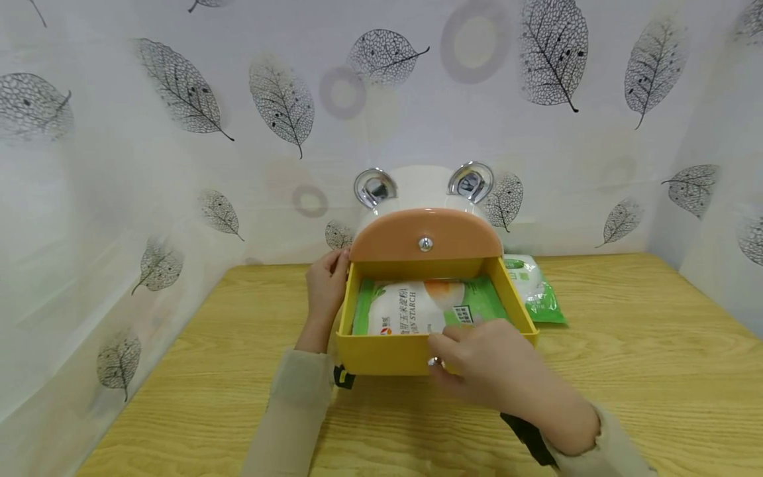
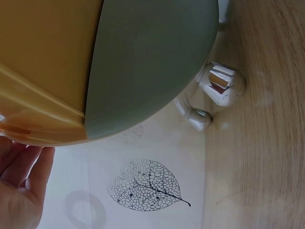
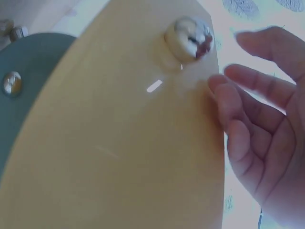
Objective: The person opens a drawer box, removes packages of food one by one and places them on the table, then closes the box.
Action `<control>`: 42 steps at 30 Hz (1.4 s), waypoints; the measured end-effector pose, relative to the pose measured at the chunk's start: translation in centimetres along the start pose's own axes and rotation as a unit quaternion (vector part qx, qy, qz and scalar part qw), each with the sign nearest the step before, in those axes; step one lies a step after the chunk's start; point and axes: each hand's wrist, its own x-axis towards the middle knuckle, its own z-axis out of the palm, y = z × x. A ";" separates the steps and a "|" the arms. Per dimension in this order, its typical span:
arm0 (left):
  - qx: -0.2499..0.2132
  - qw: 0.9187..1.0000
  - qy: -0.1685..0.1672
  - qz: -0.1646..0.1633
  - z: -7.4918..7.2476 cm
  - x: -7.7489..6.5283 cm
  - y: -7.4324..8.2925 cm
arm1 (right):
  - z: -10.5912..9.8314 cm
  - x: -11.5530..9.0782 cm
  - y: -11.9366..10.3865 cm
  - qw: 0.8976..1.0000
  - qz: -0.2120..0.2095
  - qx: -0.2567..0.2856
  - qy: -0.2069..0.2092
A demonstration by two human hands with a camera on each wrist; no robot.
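A rounded white cabinet (image 1: 424, 185) has an orange upper front (image 1: 387, 238) with a silver knob. Its yellow drawer (image 1: 381, 358) is pulled out and holds a green and white corn starch packet (image 1: 393, 308). Below it, the wrist views show a grey-green lower front (image 2: 147, 62). My left hand (image 1: 326, 288) touches the cabinet's left side with its fingertips, the fingers fairly straight. My right hand (image 1: 491, 364) is at the yellow drawer's front. In the right wrist view its loosely bent fingers are at the drawer's edge, apart from the silver knob (image 3: 189, 39).
A second green and white packet (image 1: 536, 291) lies on the wooden table (image 1: 644, 344), right of the cabinet. Silver feet (image 2: 221, 85) show under the cabinet in the left wrist view. Behind stands a pale leaf-patterned curtain (image 1: 405, 119).
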 end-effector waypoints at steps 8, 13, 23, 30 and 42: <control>0.001 1.000 -0.001 0.006 -0.2 0.0 0.0 | -0.4 0.0 1.0 0.992 -0.005 0.011 0.122; -0.003 1.000 -0.004 0.008 -0.1 0.0 -0.1 | -0.4 0.0 1.6 0.989 0.019 0.024 0.143; -0.008 1.000 -0.008 -0.007 0.3 0.1 0.0 | -0.2 -0.6 3.9 0.990 0.087 0.062 0.096; 0.002 1.000 0.002 -0.005 -0.1 0.1 0.1 | -0.3 0.6 5.8 0.973 0.152 0.139 -0.104; -0.015 1.000 -0.008 0.000 -0.1 0.2 -0.1 | 1.8 1.5 7.3 0.906 0.184 0.258 -0.281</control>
